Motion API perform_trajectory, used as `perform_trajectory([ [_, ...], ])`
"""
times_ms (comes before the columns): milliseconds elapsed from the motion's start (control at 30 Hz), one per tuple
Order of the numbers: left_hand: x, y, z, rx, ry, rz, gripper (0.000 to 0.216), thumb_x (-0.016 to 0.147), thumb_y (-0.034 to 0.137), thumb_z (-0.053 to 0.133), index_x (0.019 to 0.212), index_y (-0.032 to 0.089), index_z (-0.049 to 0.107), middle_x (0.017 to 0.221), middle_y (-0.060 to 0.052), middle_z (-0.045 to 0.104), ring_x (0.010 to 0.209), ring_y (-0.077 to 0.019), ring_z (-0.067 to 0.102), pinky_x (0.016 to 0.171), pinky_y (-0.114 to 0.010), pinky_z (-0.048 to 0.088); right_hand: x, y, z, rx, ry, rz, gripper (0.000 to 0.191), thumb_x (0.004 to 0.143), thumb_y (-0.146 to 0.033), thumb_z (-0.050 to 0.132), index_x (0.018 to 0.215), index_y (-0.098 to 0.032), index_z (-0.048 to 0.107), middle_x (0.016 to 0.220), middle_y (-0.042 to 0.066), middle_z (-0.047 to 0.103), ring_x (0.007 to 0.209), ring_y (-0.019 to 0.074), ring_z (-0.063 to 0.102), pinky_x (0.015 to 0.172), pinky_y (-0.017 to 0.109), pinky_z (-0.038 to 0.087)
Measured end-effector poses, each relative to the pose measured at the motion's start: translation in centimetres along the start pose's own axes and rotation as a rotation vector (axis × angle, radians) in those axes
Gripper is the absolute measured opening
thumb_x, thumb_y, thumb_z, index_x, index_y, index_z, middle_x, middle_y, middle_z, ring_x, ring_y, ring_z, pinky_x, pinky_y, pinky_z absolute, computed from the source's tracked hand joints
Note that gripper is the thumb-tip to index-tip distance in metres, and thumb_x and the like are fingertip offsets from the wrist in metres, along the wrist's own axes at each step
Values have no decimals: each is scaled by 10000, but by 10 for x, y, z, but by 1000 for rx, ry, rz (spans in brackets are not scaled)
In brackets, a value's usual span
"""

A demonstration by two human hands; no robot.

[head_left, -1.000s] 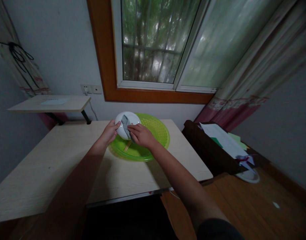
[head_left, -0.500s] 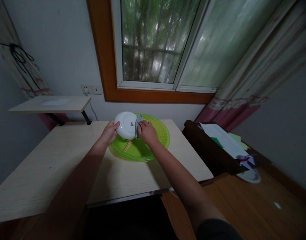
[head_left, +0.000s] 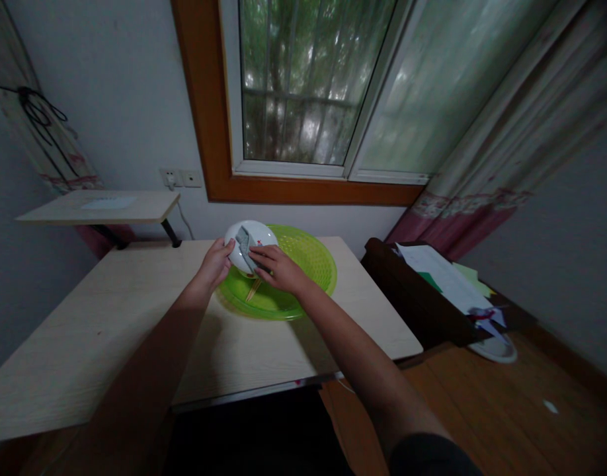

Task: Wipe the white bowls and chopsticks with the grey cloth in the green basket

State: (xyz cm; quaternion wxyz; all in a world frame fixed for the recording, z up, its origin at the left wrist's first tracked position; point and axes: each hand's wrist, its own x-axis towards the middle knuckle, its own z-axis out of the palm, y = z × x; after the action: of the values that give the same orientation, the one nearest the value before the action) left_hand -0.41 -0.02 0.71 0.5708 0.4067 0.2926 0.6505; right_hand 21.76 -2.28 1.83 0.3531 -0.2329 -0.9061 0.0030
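- from the head view, where's the white bowl?
- held up over the near left part of the green basket, which sits on the pale table.
- and the left hand?
- clamped on the bowl's left edge, thumb over the surface facing us.
- the right hand?
- its fingers lie close together on a grey cloth, pressing it to the bowl. whether the thumb pinches the cloth too, i can't tell.
- what's just below?
- wooden chopsticks, lying in the basket, near the right hand but apart from it.
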Motion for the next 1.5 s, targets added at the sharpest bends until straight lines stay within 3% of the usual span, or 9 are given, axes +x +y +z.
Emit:
perform_trajectory([
  [100, -1, 1, 2, -11, 40, 39, 441, 710, 427, 922, 909, 155, 639, 871, -66, 753, 911, -240, 738, 859, -349, 593, 1, 1, -1, -9, 18, 39, 387, 1003, -201, 602, 1383, -199, 677, 1425, 146, 669, 1316, 272, 591, 1156, 506, 478],
  [233, -1, 2, 2, -35, 105, 72, 419, 731, 430, 909, 904, 150, 649, 911, -84, 767, 985, -251, 731, 907, -349, 579, 1, 7, -4, -68, 67, 208, 359, 965, -157, 625, 1314, -164, 710, 1361, 157, 696, 1265, 280, 602, 1155, 487, 468],
  [467, 1, -2, -5, -20, 126, 45, 391, 735, 420, 894, 851, 153, 635, 853, -62, 719, 930, -222, 691, 864, -320, 538, -2, 22, -4, -125, 177, 462, 368, 908, -111, 618, 1261, -145, 716, 1323, 171, 697, 1216, 300, 609, 1139, 494, 453],
  [700, 3, -3, -4, -29, 156, 114, 424, 717, 443, 899, 914, 159, 654, 962, -87, 755, 1068, -250, 691, 956, -338, 532, -2, 17, -6, -129, 138, 488, 265, 923, -186, 628, 1173, -161, 710, 1154, 137, 685, 1106, 280, 613, 1042, 423, 495],
  [833, 4, -3, -5, -67, 181, 143, 429, 726, 436, 905, 930, 155, 653, 979, -91, 766, 1053, -240, 701, 968, -346, 541, -2, 11, -8, -65, 91, 410, 243, 925, -191, 635, 1156, -161, 701, 1134, 127, 670, 1099, 262, 614, 1023, 392, 503],
  [1067, 3, -2, -5, -115, 155, 117, 449, 709, 405, 926, 966, 137, 675, 987, -100, 781, 1040, -257, 727, 975, -378, 566, -1, 1, -9, 12, 23, 147, 356, 917, -139, 610, 1258, -196, 693, 1309, 136, 644, 1246, 261, 587, 1109, 426, 472],
  [1167, 3, -2, -4, -125, 151, 115, 415, 728, 387, 918, 958, 141, 677, 981, -96, 784, 1049, -256, 731, 991, -387, 567, -1, 2, -8, -7, -14, 108, 436, 894, -70, 575, 1278, -234, 704, 1367, 117, 640, 1284, 263, 573, 1131, 449, 453],
  [1267, 4, -2, -5, -126, 153, 111, 385, 748, 376, 899, 959, 133, 688, 1010, -107, 783, 1083, -256, 721, 1010, -384, 559, -2, 7, -8, -34, 4, 181, 441, 871, -44, 561, 1237, -233, 718, 1341, 107, 649, 1276, 263, 567, 1124, 439, 457],
  [1500, 7, -3, -11, -130, 169, 106, 343, 774, 352, 870, 975, 124, 711, 1056, -122, 776, 1153, -255, 685, 1051, -360, 528, -8, 25, -4, -145, 161, 509, 374, 871, -73, 555, 1219, -136, 676, 1217, 165, 643, 1143, 283, 594, 1051, 431, 496],
])
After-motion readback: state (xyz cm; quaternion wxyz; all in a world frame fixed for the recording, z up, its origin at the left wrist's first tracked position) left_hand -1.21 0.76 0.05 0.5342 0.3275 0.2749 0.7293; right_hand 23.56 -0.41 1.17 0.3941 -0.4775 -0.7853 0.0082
